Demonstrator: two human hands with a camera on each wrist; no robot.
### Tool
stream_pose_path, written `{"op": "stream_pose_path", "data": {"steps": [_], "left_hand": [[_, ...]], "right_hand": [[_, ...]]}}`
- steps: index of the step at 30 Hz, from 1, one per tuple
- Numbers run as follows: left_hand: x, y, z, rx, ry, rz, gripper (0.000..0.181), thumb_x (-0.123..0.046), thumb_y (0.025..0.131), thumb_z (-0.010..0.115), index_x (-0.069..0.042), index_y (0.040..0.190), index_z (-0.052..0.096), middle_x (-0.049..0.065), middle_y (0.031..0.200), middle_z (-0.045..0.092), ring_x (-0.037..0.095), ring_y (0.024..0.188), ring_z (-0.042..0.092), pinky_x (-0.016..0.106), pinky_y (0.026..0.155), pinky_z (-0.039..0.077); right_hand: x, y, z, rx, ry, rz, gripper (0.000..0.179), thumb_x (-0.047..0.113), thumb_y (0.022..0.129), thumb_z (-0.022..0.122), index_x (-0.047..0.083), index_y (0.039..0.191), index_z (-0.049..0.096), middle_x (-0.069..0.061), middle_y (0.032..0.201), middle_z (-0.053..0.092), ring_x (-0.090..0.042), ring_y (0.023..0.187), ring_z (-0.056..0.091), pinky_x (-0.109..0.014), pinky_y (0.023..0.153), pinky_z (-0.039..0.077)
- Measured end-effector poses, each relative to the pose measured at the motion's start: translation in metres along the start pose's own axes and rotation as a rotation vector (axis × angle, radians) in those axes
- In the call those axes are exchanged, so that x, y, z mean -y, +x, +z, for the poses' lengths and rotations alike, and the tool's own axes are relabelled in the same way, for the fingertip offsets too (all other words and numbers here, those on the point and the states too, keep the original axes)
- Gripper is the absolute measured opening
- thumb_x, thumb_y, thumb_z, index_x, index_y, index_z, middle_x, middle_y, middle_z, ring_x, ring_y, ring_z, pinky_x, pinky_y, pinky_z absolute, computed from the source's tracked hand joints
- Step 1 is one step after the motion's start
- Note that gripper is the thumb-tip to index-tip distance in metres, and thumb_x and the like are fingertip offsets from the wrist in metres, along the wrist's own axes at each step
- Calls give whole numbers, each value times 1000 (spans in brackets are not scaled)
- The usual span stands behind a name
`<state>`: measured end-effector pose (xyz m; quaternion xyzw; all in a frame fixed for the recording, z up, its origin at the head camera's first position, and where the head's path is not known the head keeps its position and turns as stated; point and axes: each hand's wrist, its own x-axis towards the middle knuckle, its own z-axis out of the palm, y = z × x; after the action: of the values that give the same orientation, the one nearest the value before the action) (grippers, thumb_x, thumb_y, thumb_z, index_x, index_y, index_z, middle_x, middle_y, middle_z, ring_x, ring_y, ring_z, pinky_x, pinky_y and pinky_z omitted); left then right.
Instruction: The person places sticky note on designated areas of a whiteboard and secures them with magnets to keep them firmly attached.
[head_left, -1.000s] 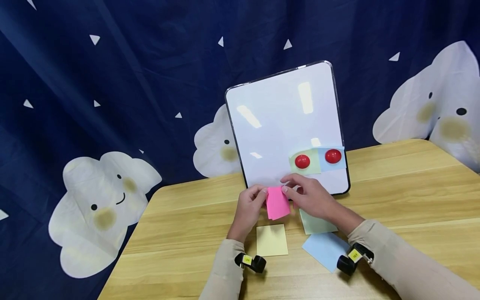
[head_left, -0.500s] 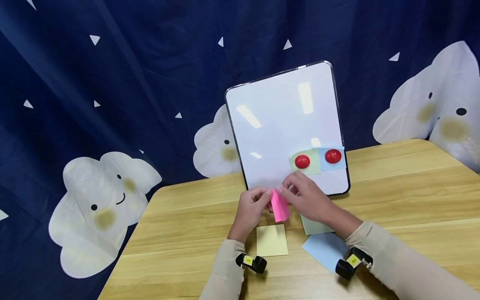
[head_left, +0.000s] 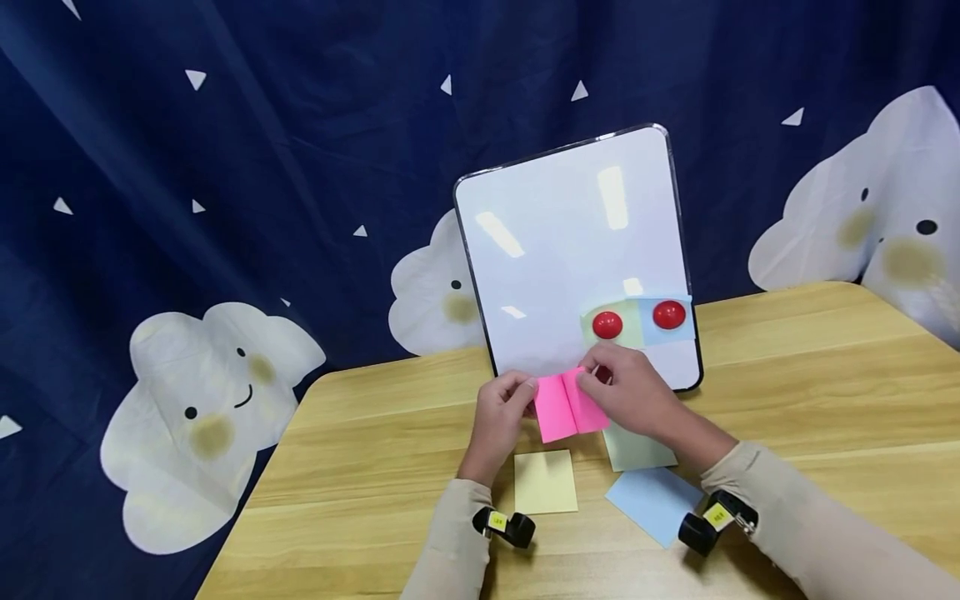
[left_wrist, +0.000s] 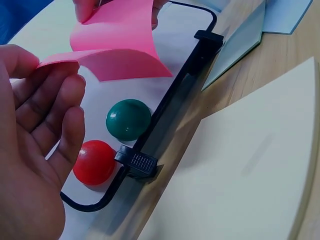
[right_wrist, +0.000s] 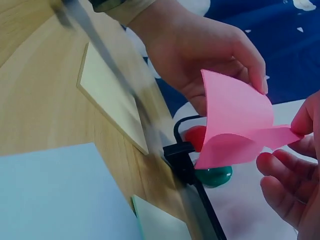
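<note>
A pink sticky note [head_left: 557, 407] with a crease down its middle is spread between both hands, in front of the whiteboard's lower edge. My left hand [head_left: 497, 421] pinches its left edge between thumb and fingers. My right hand [head_left: 628, 390] pinches the upper right side. In the right wrist view, the pink sheet [right_wrist: 237, 112] bends along its fold, one half standing up from the other. Behind it, in the left wrist view, a green round magnet [left_wrist: 128, 120] and a red round magnet [left_wrist: 94, 162] sit at the board's bottom, hidden from the head view.
The whiteboard [head_left: 555, 250] leans against the dark blue curtain [head_left: 337, 125]. Red magnets [head_left: 669, 315] hold a green and a blue note on it. On the wooden table [head_left: 360, 483] lie a yellow pad [head_left: 545, 483], a pale green pad [head_left: 637, 450] and a blue pad [head_left: 655, 504].
The folded pink note was turned edge-on, then spread open at its crease. My right hand has moved right with its half, while the left hand has stayed nearly in place.
</note>
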<state>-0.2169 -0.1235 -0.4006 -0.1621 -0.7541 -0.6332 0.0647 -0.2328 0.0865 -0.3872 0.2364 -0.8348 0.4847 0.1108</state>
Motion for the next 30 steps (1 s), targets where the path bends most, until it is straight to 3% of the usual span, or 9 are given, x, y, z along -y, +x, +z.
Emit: {"op": "stream_pose_path", "data": {"steps": [3, 7, 10, 14, 17, 23, 26, 30], "left_hand": [[13, 3, 0, -33, 4, -3, 24, -4, 103, 49, 7, 87, 63, 4, 79, 59, 16, 70, 59, 54, 71, 57], [18, 4, 0, -86, 9, 13, 24, -7, 102, 52, 5, 85, 64, 5, 76, 57, 25, 71, 58, 51, 69, 57], [21, 4, 0, -127, 16, 29, 24, -9, 102, 54, 3, 84, 64, 5, 75, 58, 29, 70, 58, 47, 65, 57], [22, 4, 0, -145, 11, 37, 24, -10, 102, 53, 3, 85, 64, 7, 73, 60, 24, 65, 60, 49, 62, 58], [22, 4, 1, -114, 3, 44, 24, -10, 103, 53, 4, 86, 64, 11, 73, 62, 21, 64, 61, 52, 63, 58], [23, 4, 5, 5, 74, 30, 22, -6, 101, 55, 6, 85, 66, 16, 75, 66, 29, 70, 65, 36, 65, 59], [23, 3, 8, 65, 173, 57, 21, -6, 99, 56, 4, 85, 68, 12, 76, 68, 27, 69, 67, 35, 64, 59], [20, 3, 10, 91, 293, 119, 22, -12, 99, 57, -5, 86, 72, 5, 78, 70, 20, 65, 67, 28, 59, 55]], "right_hand": [[-2, 0, 0, -4, 16, 11, 14, 6, 90, 61, 14, 79, 63, 2, 74, 56, -17, 66, 52, -28, 57, 45], [-3, 0, 1, -30, 33, 17, 15, 6, 91, 60, 15, 79, 61, 2, 71, 54, -18, 63, 51, -28, 55, 43], [-3, -1, 1, -73, 48, 41, 14, 7, 92, 59, 14, 80, 61, 0, 69, 53, -19, 63, 51, -28, 54, 43], [-4, -1, 0, -158, 84, 68, 13, 8, 93, 59, 13, 81, 62, -2, 68, 53, -20, 64, 51, -28, 55, 42], [-6, -1, 0, -224, 98, 62, 12, 7, 93, 60, 11, 81, 61, -3, 67, 53, -21, 65, 50, -27, 55, 41], [-7, -1, 0, -306, 99, 25, 10, 6, 93, 60, 11, 84, 62, -2, 68, 55, -21, 63, 50, -26, 52, 41], [-8, -1, 1, -299, 92, 35, 9, 8, 94, 60, 11, 87, 65, -2, 72, 60, -20, 63, 54, -27, 52, 45], [-7, -2, 4, -253, 65, 34, 9, 9, 93, 61, 11, 89, 68, -1, 78, 67, -19, 65, 59, -27, 56, 50]]}}
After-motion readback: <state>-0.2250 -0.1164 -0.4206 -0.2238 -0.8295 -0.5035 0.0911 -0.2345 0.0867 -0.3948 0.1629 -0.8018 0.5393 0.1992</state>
